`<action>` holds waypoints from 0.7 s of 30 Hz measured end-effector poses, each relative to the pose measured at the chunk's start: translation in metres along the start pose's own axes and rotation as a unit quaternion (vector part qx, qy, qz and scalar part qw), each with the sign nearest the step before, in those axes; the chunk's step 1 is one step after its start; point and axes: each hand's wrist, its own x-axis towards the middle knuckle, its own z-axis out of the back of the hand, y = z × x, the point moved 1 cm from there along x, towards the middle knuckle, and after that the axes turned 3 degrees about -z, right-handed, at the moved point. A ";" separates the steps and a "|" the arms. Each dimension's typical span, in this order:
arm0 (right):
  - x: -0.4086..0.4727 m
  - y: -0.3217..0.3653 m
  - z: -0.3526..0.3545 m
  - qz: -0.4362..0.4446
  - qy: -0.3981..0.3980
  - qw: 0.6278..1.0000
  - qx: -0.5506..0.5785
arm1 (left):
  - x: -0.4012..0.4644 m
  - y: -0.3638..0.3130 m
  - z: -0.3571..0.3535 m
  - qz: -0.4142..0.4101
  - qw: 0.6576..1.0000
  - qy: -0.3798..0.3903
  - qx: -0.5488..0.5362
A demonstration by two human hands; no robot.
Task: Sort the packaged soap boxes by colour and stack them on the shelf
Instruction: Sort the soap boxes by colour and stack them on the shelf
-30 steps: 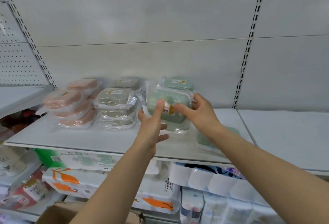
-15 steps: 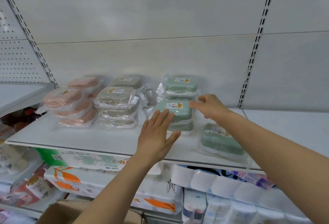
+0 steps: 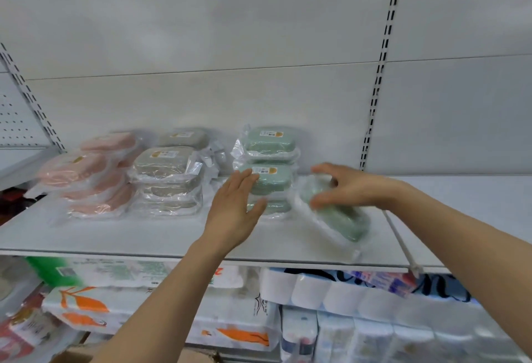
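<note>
Head view, near to far. Left hand (image 3: 234, 204): fingers straight, touching the front green stack (image 3: 269, 187). Right hand (image 3: 342, 187): fingers curled over a loose green soap box (image 3: 338, 218), tilted on the shelf (image 3: 144, 238) beside that stack. Behind: pink stacks (image 3: 86, 178), grey stacks (image 3: 167, 178), rear green stack (image 3: 269, 143). Sorting apparently near done; one green box left.

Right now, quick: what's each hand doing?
Left hand: open, fingers straight against the green stack.
Right hand: curled over the loose green soap box, gripping it.
</note>
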 end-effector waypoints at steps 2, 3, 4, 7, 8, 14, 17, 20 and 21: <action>-0.004 0.009 0.013 0.014 -0.032 0.988 0.151 | -0.008 -0.014 0.006 -0.006 0.995 -0.061 -0.082; -0.003 0.013 0.016 0.013 -0.049 0.972 0.228 | -0.012 -0.023 0.010 -0.014 0.988 -0.077 -0.136; -0.003 0.018 0.018 0.008 -0.058 0.952 0.300 | -0.015 -0.031 0.013 -0.025 0.979 -0.078 -0.186; 0.000 0.030 0.014 -0.017 -0.049 0.896 0.440 | -0.017 -0.052 0.023 -0.037 0.965 -0.064 -0.251; 0.001 0.034 0.011 -0.023 -0.042 0.887 0.459 | -0.014 -0.057 0.025 -0.029 0.964 -0.072 -0.254; 0.014 0.032 0.007 -0.013 -0.032 0.901 0.433 | 0.016 -0.052 0.043 0.064 0.916 -0.164 -0.361; 0.026 0.022 0.012 0.069 -0.095 0.931 0.347 | 0.040 -0.040 0.056 0.132 0.856 -0.181 -0.466; 0.033 0.027 0.020 0.215 -0.166 0.952 0.143 | 0.070 -0.026 0.066 0.193 0.817 -0.148 -0.523; 0.037 0.031 0.023 0.255 -0.172 0.949 0.073 | 0.080 -0.022 0.068 0.206 0.808 -0.125 -0.537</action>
